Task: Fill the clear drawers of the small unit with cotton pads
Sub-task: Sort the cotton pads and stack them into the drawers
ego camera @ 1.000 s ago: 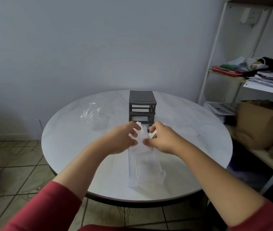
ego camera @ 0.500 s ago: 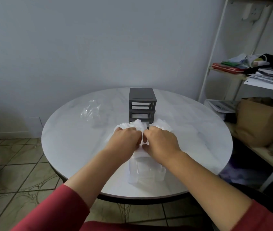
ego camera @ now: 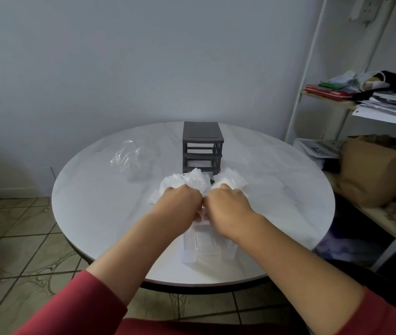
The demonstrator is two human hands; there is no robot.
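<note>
A small dark grey drawer unit (ego camera: 202, 147) stands at the middle of the round white table (ego camera: 95, 201), its slots open and without drawers. Clear plastic drawers (ego camera: 206, 247) lie on the table near the front edge, just under my wrists. White cotton pads (ego camera: 187, 181) spill in a heap in front of the unit, with more cotton pads (ego camera: 232, 181) to the right. My left hand (ego camera: 180, 204) and my right hand (ego camera: 227, 206) lie side by side, knuckles up, fingers curled down into the pads. The fingertips are hidden.
A crumpled clear plastic bag (ego camera: 131, 160) lies left of the unit. A white shelf frame (ego camera: 308, 76) at the right holds papers, books and a brown cardboard box (ego camera: 373, 170). Tiled floor shows below the table's left side.
A second ago both hands held a bundle of pads above the drawers. They have since moved forward and down, and the pads now fan out in front of the unit.
</note>
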